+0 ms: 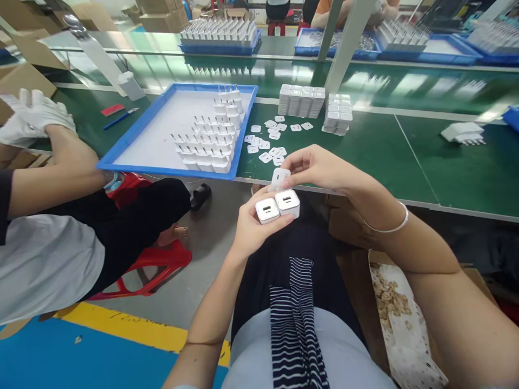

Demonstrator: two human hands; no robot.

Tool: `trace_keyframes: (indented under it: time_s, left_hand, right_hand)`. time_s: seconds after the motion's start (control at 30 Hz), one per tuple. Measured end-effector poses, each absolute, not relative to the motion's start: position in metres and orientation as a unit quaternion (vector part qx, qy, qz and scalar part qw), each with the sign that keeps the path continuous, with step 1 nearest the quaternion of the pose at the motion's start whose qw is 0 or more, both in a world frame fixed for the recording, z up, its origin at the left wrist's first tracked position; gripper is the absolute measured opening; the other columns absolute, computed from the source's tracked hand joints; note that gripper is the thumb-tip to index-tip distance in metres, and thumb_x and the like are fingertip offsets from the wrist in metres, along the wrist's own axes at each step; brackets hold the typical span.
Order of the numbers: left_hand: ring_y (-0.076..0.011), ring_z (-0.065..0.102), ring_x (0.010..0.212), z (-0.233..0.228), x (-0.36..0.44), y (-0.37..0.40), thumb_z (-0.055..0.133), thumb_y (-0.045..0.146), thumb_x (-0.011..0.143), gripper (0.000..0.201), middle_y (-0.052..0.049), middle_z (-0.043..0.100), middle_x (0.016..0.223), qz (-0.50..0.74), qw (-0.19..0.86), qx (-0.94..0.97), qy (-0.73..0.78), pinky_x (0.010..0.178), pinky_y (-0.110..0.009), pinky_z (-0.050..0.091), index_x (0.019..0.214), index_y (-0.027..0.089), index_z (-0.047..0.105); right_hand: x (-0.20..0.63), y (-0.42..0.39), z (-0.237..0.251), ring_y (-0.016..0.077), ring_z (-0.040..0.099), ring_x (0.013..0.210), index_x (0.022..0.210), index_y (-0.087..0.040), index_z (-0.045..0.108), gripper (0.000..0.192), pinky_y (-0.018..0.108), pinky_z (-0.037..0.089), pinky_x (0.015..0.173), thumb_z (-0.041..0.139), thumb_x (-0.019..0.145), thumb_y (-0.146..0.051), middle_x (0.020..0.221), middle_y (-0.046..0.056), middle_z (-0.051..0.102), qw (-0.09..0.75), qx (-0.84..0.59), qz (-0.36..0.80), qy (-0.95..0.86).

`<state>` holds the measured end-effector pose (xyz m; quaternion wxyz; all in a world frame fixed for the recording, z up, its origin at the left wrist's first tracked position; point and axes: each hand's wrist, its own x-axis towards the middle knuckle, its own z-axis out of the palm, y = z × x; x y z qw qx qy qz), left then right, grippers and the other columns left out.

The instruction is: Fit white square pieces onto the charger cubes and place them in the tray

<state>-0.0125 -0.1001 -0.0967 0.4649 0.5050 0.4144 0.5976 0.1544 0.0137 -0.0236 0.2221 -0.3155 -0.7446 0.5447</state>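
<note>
My left hand (255,227) is closed around two white charger bodies (278,207), side by side with their USB faces turned up toward me, so both ports can be read at a glance. My right hand (320,167) comes in from two o'clock and pinches a small white label piece (280,177) between thumb and fingertips, held just above the far edge of the pair, touching or nearly so; I cannot tell which. I hold all this over my lap, short of the table edge (365,197), where both wrists are free.

At twelve o'clock on the green table lie loose white labels (270,141), and beyond them stacked white blocks (302,100). At eleven o'clock sits the blue tray (141,146) with chargers (213,143) standing prongs up in rows. At nine o'clock a co-worker's gloved hand (34,116) rests near a cardboard box; that person's body is cut off by the frame. At four o'clock a carton (395,313) holds brownish scraps I cannot identify.

My palm hides the prong side of the two bodies, and any print on the label is too small to read.
</note>
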Motion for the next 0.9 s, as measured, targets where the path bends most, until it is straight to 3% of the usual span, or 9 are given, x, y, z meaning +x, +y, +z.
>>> trace_keyframes:
  time_s: [0.1,0.27,0.4,0.53,0.63,0.7,0.8,0.9]
  left_hand:
    - [-0.0276,0.071,0.104,-0.093,0.002,-0.097,0.091,0.026,0.065,0.035,-0.008,0.074,0.113,0.596,0.442,0.517,0.428,0.092,-0.039,0.058,0.099,0.023,0.081]
    - [-0.0278,0.068,0.113,-0.094,0.017,-0.096,0.09,0.021,0.069,0.04,-0.007,0.073,0.118,0.602,0.346,0.561,0.451,0.103,-0.042,0.053,0.107,0.026,0.08]
    - [-0.0276,0.067,0.114,-0.089,0.022,-0.097,0.089,0.02,0.069,0.043,-0.005,0.073,0.117,0.597,0.317,0.579,0.456,0.106,-0.044,0.051,0.11,0.03,0.08]
    - [-0.0315,0.065,0.118,-0.086,0.023,-0.096,0.091,0.024,0.066,0.039,-0.008,0.073,0.116,0.597,0.419,0.545,0.414,0.109,-0.048,0.049,0.104,0.027,0.081]
    - [-0.0325,0.066,0.116,-0.088,0.023,-0.094,0.092,0.03,0.066,0.041,-0.01,0.072,0.118,0.591,0.526,0.491,0.366,0.102,-0.046,0.054,0.104,0.024,0.081]
    - [-0.0312,0.068,0.111,-0.091,0.024,-0.092,0.093,0.033,0.064,0.042,-0.01,0.072,0.116,0.596,0.561,0.45,0.357,0.094,-0.041,0.058,0.104,0.021,0.081]
    - [-0.0287,0.07,0.108,-0.096,0.025,-0.09,0.094,0.034,0.061,0.048,-0.009,0.074,0.114,0.62,0.564,0.412,0.358,0.091,-0.036,0.059,0.105,0.02,0.081]
    - [-0.028,0.069,0.113,-0.098,0.026,-0.088,0.092,0.032,0.064,0.047,-0.008,0.074,0.117,0.629,0.551,0.423,0.349,0.094,-0.034,0.058,0.108,0.021,0.08]
  right_hand:
    - [0.166,0.004,-0.022,0.0184,0.066,0.077,0.077,-0.02,0.076,0.007,0.032,0.052,0.071,0.08,0.075,-0.026,0.079,0.002,0.073,0.247,-0.331,0.515,-0.751]
    - [0.191,-0.016,-0.014,0.022,0.066,0.089,0.086,-0.023,0.077,0.014,0.034,0.05,0.072,0.067,0.091,-0.03,0.095,0.005,0.073,0.324,-0.393,0.348,-0.787]
    - [0.214,-0.029,-0.012,0.0178,0.066,0.073,0.093,-0.026,0.07,0.02,0.031,0.049,0.06,0.058,0.099,-0.041,0.089,0.003,0.071,0.314,-0.394,0.391,-0.77]
    - [0.227,-0.027,-0.017,0.0175,0.064,0.066,0.105,-0.029,0.067,0.017,0.031,0.049,0.063,0.052,0.102,-0.034,0.08,0.001,0.071,0.278,-0.382,0.369,-0.801]
    - [0.231,-0.021,-0.019,0.0219,0.07,0.093,0.117,-0.031,0.07,0.026,0.034,0.051,0.08,0.051,0.101,-0.024,0.106,0.002,0.076,0.264,-0.34,0.306,-0.849]
    - [0.234,-0.018,-0.018,0.0212,0.07,0.096,0.124,-0.032,0.068,0.031,0.032,0.05,0.08,0.051,0.1,-0.021,0.113,0.001,0.076,0.249,-0.314,0.302,-0.865]
    - [0.238,-0.018,-0.017,0.0168,0.066,0.073,0.129,-0.025,0.061,0.031,0.029,0.048,0.069,0.055,0.099,-0.02,0.088,-0.001,0.076,0.269,-0.315,0.304,-0.858]
    - [0.241,-0.023,-0.018,0.0139,0.061,0.062,0.119,-0.021,0.064,0.022,0.027,0.047,0.063,0.061,0.098,-0.023,0.074,-0.002,0.072,0.315,-0.299,0.312,-0.845]
